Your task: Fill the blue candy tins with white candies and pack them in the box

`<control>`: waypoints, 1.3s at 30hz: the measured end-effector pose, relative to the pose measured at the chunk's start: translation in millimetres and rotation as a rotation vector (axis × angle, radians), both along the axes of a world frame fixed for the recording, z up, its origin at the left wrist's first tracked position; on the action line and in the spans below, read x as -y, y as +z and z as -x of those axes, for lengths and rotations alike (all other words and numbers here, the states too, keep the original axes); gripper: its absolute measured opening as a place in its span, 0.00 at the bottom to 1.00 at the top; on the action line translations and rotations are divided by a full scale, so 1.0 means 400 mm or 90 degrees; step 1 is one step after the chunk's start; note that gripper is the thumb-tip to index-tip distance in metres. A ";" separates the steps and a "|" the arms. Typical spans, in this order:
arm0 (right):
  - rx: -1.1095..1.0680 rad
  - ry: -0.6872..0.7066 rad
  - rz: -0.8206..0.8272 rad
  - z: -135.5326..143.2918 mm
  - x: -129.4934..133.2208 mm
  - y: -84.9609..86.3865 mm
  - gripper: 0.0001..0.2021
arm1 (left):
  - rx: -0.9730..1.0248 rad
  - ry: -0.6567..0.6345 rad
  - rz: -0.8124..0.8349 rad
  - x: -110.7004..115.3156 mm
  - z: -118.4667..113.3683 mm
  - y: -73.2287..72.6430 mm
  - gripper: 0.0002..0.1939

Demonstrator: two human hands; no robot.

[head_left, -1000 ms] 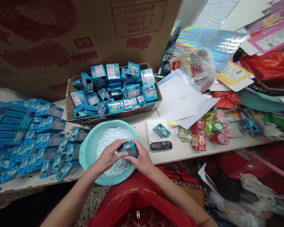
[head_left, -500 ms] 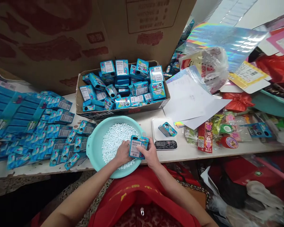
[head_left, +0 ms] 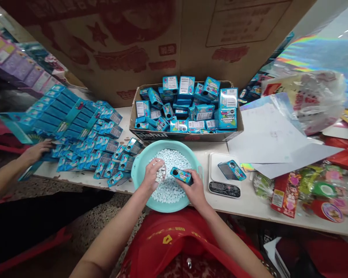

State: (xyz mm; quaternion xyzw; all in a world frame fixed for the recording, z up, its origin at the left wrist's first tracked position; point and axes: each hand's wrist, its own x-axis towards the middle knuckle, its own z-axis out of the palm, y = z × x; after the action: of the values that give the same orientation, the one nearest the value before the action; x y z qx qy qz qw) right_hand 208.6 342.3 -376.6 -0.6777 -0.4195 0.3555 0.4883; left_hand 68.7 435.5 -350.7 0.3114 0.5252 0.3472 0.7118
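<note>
Over a turquoise basin [head_left: 138, 166] of small white candies [head_left: 169, 192], my left hand [head_left: 152, 174] is cupped round a handful of the candies. My right hand [head_left: 194, 186] grips a small blue candy box [head_left: 180, 175], its top with a round dark hole tilted up, above the basin's right side. A gap separates the box from my left hand. Another blue box [head_left: 233, 170] lies on the white scale [head_left: 216, 170] right of the basin. Behind the basin, a cardboard carton [head_left: 188, 136] is filled with blue boxes.
Many blue boxes [head_left: 104, 144] cover the table's left side, where another person's hand [head_left: 40, 150] reaches in. A large cardboard box [head_left: 191, 34] stands behind. White papers [head_left: 266, 135] and packaged sweets [head_left: 287, 195] lie at the right.
The view has shifted left. My left hand has come away from the box and now holds candies. The box has tipped, showing its top. More of the other person's arm shows.
</note>
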 end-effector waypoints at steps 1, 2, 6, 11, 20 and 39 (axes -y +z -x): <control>0.028 0.019 -0.012 0.007 -0.003 -0.001 0.14 | 0.061 0.022 -0.011 -0.002 -0.009 0.017 0.15; 0.053 0.035 -0.023 0.013 -0.006 -0.001 0.14 | 0.105 0.041 -0.021 -0.003 -0.017 0.029 0.14; 0.138 0.069 -0.043 0.032 -0.015 0.006 0.13 | 0.119 0.125 -0.044 -0.006 -0.048 0.043 0.13; 0.184 0.104 -0.035 0.033 -0.019 0.027 0.14 | 0.040 0.169 -0.049 -0.008 -0.070 0.045 0.16; 0.146 0.080 -0.027 0.022 -0.017 0.056 0.13 | 0.008 0.129 -0.088 -0.010 -0.084 0.064 0.16; 0.122 0.030 -0.039 0.008 0.000 0.075 0.14 | 0.037 0.141 -0.159 0.018 -0.109 0.085 0.13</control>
State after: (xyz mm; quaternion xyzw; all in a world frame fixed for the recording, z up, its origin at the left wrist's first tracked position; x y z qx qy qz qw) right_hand 205.3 342.4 -346.5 -0.6832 -0.4911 0.2874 0.4577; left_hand 112.3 428.5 -316.6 0.3274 0.4886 0.4948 0.6397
